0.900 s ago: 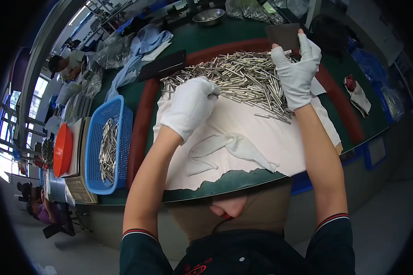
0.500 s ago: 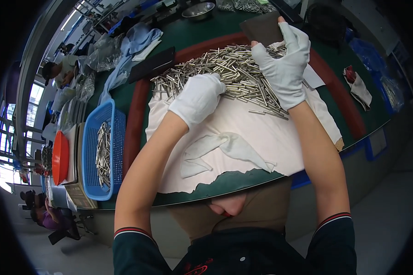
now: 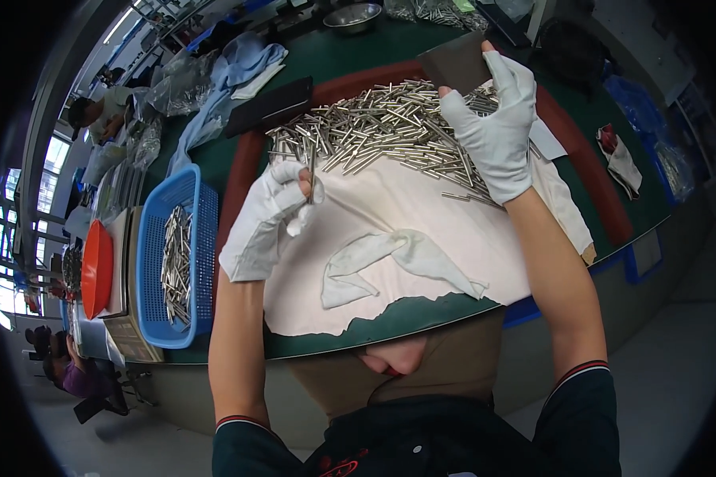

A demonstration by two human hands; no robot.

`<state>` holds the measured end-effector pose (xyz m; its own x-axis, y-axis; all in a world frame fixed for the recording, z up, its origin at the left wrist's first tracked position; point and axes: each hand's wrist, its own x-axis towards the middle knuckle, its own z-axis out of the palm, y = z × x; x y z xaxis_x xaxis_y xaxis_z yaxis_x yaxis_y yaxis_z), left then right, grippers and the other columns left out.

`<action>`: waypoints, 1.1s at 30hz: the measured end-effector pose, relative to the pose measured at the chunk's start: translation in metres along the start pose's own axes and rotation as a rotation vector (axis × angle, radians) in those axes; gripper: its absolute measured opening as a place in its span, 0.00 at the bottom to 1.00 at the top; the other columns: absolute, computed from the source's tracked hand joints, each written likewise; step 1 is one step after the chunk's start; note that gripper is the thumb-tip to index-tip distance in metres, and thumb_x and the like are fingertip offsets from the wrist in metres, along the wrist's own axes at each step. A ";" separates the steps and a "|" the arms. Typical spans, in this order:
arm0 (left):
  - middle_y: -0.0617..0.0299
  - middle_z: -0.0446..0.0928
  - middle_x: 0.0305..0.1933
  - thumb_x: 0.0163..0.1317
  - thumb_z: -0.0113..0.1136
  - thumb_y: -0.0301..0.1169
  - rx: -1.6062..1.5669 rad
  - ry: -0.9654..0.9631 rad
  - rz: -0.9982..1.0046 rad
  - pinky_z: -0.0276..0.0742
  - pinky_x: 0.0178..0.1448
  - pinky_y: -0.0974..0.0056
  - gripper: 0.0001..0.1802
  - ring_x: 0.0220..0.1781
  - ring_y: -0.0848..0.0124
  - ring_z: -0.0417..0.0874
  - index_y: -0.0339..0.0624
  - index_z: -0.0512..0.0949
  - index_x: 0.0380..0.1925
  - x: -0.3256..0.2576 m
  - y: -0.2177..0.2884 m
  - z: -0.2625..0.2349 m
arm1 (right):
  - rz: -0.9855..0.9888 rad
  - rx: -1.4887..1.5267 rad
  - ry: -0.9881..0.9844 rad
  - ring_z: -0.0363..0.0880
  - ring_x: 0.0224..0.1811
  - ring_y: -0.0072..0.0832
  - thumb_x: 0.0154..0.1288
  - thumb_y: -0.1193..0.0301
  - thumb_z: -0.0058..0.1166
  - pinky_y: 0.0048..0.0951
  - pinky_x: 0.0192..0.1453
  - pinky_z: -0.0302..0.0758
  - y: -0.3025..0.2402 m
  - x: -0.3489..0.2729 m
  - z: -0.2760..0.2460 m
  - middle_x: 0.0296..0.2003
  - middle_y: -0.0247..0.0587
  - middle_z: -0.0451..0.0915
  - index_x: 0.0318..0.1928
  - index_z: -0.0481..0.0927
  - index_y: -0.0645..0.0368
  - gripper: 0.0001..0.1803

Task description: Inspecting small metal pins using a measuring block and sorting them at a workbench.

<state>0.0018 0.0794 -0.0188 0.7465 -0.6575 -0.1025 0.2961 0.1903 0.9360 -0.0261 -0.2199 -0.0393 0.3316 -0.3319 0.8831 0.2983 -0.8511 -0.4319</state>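
Our left hand (image 3: 261,226), in a white glove with bare fingertips, has thumb and fingers clamped on a slim metal rod (image 3: 312,171) over the pale cloth (image 3: 453,246). Our right hand (image 3: 497,131), gloved alike, is clamped on the edges of a dark flat panel (image 3: 456,65), beside the heap of metal rods (image 3: 398,127) that spreads between our hands on the cloth. Nearer us we see a crumpled white rag (image 3: 410,248). A dark red border (image 3: 587,179) frames this on the green surface (image 3: 390,316); left of it, a blue basket (image 3: 205,266) holds more rods (image 3: 177,274), with an orange bowl (image 3: 97,270) further out
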 end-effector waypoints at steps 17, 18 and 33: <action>0.59 0.79 0.40 0.61 0.58 0.19 -0.153 0.187 0.033 0.78 0.51 0.70 0.37 0.42 0.69 0.85 0.36 0.57 0.70 -0.014 -0.024 0.018 | -0.233 0.168 -0.494 0.69 0.56 0.39 0.47 0.68 0.68 0.36 0.59 0.70 -0.065 -0.032 0.014 0.56 0.47 0.69 0.66 0.67 0.60 0.43; 0.59 0.79 0.40 0.61 0.58 0.19 -0.163 0.189 0.040 0.78 0.51 0.70 0.37 0.42 0.69 0.85 0.36 0.57 0.70 -0.015 -0.020 0.019 | -0.230 0.166 -0.508 0.69 0.56 0.40 0.47 0.68 0.68 0.36 0.59 0.70 -0.067 -0.031 0.014 0.56 0.47 0.69 0.66 0.67 0.60 0.43; 0.59 0.79 0.35 0.62 0.54 0.18 0.073 0.202 0.016 0.79 0.44 0.72 0.38 0.36 0.75 0.82 0.35 0.53 0.72 -0.016 -0.021 0.019 | -0.323 0.165 -0.642 0.69 0.50 0.43 0.38 0.67 0.67 0.40 0.53 0.69 -0.070 -0.029 0.016 0.55 0.48 0.70 0.65 0.69 0.58 0.46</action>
<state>-0.0279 0.0720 -0.0304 0.8571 -0.4942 -0.1456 0.2445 0.1414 0.9593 -0.0423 -0.1444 -0.0379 0.6474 0.2716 0.7121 0.5842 -0.7769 -0.2348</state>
